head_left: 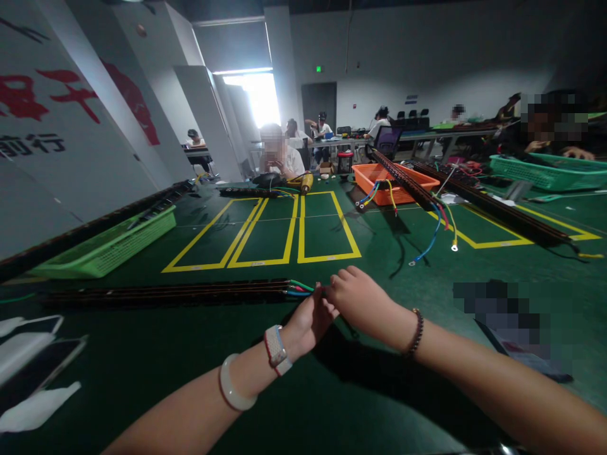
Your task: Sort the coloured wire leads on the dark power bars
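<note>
A long black cable carrier [165, 292] lies across the green table in front of me. Green, red and blue wires [300, 289] come out of its right end and run in between my hands. My left hand [308, 323], with a watch and a pale bangle on the wrist, is closed around these wires from below. From the right, my right hand [363, 306] meets it, fingers curled and pinched at the wire ends. The fingers hide the tips of the wires. A beaded bracelet is on my right wrist.
A green basket [109, 249] stands on the left under another cable carrier. An orange basket [403, 186] sits farther back, with a carrier and lugged wires across it. Yellow tape [329, 258] marks rectangles on the table. A phone [45, 363] lies at left. Several people sit beyond.
</note>
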`<move>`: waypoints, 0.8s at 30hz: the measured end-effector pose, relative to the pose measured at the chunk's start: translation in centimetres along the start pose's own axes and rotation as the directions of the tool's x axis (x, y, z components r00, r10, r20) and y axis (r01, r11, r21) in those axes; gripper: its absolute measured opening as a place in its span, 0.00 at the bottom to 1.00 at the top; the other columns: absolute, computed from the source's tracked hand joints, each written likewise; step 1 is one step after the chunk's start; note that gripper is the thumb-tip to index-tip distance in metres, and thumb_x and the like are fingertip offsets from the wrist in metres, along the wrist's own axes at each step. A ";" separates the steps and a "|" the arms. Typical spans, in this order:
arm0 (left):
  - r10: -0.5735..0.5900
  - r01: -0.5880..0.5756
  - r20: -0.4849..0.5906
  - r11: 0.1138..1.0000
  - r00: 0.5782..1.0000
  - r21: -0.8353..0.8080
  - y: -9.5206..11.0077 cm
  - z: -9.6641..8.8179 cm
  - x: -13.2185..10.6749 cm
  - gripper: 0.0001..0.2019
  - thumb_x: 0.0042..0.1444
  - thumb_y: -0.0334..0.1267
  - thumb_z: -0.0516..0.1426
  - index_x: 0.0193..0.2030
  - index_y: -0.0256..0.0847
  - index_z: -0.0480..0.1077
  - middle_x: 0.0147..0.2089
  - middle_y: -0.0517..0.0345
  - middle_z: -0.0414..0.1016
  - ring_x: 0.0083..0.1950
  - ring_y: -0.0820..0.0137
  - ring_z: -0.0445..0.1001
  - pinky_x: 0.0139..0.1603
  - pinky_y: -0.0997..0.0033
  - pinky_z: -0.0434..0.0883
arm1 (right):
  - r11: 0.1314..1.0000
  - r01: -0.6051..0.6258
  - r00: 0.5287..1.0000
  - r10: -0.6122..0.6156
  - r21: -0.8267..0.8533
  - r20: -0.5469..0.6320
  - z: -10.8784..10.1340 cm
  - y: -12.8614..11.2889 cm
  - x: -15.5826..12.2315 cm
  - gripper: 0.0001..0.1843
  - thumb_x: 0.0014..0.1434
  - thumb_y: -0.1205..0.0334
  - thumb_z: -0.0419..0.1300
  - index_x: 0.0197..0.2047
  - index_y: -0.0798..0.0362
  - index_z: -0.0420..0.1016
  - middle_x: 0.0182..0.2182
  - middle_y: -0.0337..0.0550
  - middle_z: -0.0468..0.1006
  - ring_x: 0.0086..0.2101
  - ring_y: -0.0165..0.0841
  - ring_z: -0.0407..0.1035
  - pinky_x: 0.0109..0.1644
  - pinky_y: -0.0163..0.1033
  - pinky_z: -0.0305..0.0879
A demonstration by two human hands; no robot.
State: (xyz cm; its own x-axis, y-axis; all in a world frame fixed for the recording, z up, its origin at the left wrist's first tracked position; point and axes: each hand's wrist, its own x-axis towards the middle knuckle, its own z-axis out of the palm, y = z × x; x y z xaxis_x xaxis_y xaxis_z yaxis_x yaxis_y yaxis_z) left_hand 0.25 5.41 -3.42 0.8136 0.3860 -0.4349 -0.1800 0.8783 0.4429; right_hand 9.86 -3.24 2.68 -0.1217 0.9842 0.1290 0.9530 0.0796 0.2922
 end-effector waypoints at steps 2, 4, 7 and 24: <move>0.012 -0.014 0.033 0.998 0.999 0.058 -0.1 -0.1 -0.2 0.10 0.58 0.38 0.54 0.32 0.33 0.69 0.28 0.56 0.72 0.30 0.74 0.71 0.38 0.73 0.69 | 0.998 -0.050 0.998 0.048 0.044 0.031 -0.8 1.3 -0.3 0.07 0.58 0.67 0.56 0.32 0.56 0.75 0.29 0.48 0.73 0.33 0.37 0.67 0.37 0.40 0.59; 0.021 -0.027 0.067 0.996 0.998 0.090 -0.1 -0.1 -0.3 0.11 0.59 0.40 0.53 0.36 0.32 0.71 0.34 0.51 0.74 0.36 0.70 0.73 0.43 0.70 0.70 | 0.994 -0.091 0.993 0.086 0.061 0.079 -1.3 2.2 -0.7 0.10 0.60 0.65 0.55 0.31 0.57 0.74 0.28 0.49 0.74 0.31 0.37 0.69 0.36 0.40 0.60; -0.005 -0.001 0.088 0.997 0.996 0.077 -0.1 0.1 -0.6 0.13 0.59 0.42 0.52 0.38 0.32 0.71 0.40 0.49 0.75 0.42 0.69 0.73 0.50 0.69 0.68 | 0.987 -0.132 0.973 0.110 0.096 0.201 -1.5 2.1 -1.1 0.13 0.62 0.62 0.52 0.32 0.58 0.75 0.28 0.50 0.75 0.29 0.38 0.71 0.32 0.38 0.62; 0.045 -0.057 0.082 0.988 0.996 0.145 -0.3 0.5 -0.7 0.17 0.61 0.46 0.49 0.39 0.32 0.69 0.41 0.45 0.74 0.45 0.64 0.73 0.55 0.61 0.65 | 0.946 -0.325 0.942 0.325 -0.013 0.082 -1.6 4.2 -0.7 0.06 0.58 0.65 0.58 0.32 0.59 0.72 0.30 0.52 0.76 0.32 0.41 0.72 0.33 0.38 0.64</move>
State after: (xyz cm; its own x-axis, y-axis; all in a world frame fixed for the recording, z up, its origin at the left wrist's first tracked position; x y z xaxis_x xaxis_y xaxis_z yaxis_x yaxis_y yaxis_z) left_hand -0.01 4.69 -2.86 0.8475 0.4004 -0.3484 -0.1435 0.8048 0.5759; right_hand 13.56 -3.87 5.30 0.2173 0.9662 0.1390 0.9373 -0.2463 0.2466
